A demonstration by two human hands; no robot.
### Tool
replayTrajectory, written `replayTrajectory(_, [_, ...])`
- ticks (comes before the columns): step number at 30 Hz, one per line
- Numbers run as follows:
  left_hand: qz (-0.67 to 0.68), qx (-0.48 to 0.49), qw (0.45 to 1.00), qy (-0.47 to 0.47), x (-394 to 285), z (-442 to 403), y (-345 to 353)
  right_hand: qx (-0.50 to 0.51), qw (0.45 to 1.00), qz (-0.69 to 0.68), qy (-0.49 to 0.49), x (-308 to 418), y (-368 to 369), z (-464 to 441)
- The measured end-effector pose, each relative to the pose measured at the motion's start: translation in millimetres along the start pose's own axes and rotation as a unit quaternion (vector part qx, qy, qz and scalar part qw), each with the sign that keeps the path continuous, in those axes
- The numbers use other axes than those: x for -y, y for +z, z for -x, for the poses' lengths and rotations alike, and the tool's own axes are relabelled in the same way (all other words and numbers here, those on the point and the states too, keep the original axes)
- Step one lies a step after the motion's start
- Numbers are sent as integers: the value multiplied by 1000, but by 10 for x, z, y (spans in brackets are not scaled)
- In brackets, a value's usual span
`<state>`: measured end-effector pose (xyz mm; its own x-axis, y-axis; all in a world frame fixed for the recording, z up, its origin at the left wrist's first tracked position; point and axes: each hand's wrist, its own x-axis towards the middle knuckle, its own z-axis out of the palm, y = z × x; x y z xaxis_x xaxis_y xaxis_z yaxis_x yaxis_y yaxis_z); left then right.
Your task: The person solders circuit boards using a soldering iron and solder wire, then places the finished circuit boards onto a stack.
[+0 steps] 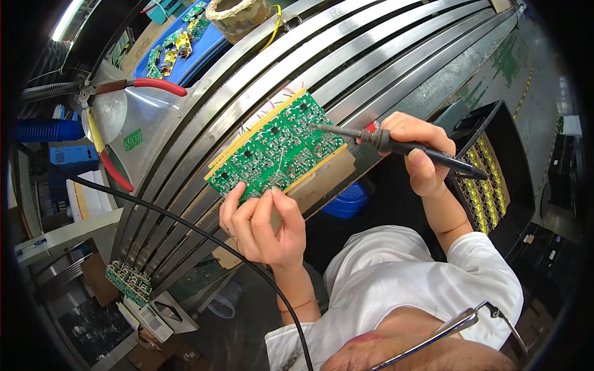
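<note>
A green circuit board panel (263, 148) with yellowish edge strips lies on the metal rails, its face covered in small parts. My right hand (422, 151) is closed around the black handle of a soldering iron (396, 146). The iron's tip is over the upper right part of the panel; whether it touches cannot be seen. At the panel's near edge is my left hand (266, 226), fingers curled and fingertips against the board. Its thumb and finger pinch what looks like a thin solder wire (280, 162), which slants up over the board.
Slotted metal rails (346, 46) curve across the bench. Red-handled pliers (158, 85) hang at left. A black cable (185, 224) crosses in front. Behind stand a blue tray (201, 51) of boards and a round pot (238, 18); a black bin (526, 148) with yellow-topped parts is at right.
</note>
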<state>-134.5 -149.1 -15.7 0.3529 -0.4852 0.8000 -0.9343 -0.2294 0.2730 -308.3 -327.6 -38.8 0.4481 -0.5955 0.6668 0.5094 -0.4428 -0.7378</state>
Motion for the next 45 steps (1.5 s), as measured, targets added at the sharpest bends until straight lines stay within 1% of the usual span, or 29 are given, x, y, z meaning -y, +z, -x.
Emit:
replayTrajectory(1, [4,-1,1000,8,-3,11,-4,-6,1000,9,4,-19,-24,-4])
replayTrajectory(3, [3,0,1000,10,-16,37,-6,-27,997,72,-5,-126,-128,-35])
replayTrajectory(4, [4,-2,1000,13,-20,48,-11,-82,992,96,28,-177,-138,-24])
replayTrajectory(5, [2,-1,1000,13,-26,59,-18,-90,990,97,43,-222,-185,-56])
replayTrajectory(7, [-3,13,1000,18,-41,78,-28,-141,983,84,85,-328,-216,-115])
replayTrajectory(8, [-2,13,1000,18,-39,88,-28,-150,983,45,94,-398,-225,-135])
replayTrajectory(9, [3,13,1000,18,-32,103,-27,-151,983,46,94,-442,-226,-152])
replayTrajectory(11, [9,13,1000,18,-28,136,-38,-161,979,25,126,-503,-232,-179])
replayTrajectory(13, [-8,24,1000,17,-24,167,-67,-159,979,48,117,-551,-246,-184])
replayTrajectory(19, [0,12,1000,21,-40,199,-81,-167,980,10,108,-460,-231,-165])
replayTrajectory(20, [1,12,1000,20,-37,192,-78,-135,985,-9,109,-388,-232,-150])
replayTrajectory(22, [12,-2,1000,16,-30,178,-81,-71,994,-5,86,-226,-197,-101])
replayTrajectory(24, [8,4,1000,12,-3,200,-81,13,999,16,35,-52,-117,-64])
replayTrajectory(25, [5,8,1000,9,10,206,-76,59,998,-9,6,37,-34,-90])
replayTrajectory(27, [8,7,1000,8,14,201,-74,97,993,34,-60,97,69,-80])
replayTrajectory(29, [9,7,1000,7,9,203,-72,119,988,73,-72,123,100,-46])
replayTrajectory(37, [2,6,1000,2,8,190,-56,118,983,110,-85,78,157,-44])
replayTrajectory(45, [13,-4,1000,7,12,163,-61,116,982,119,-91,85,172,0])
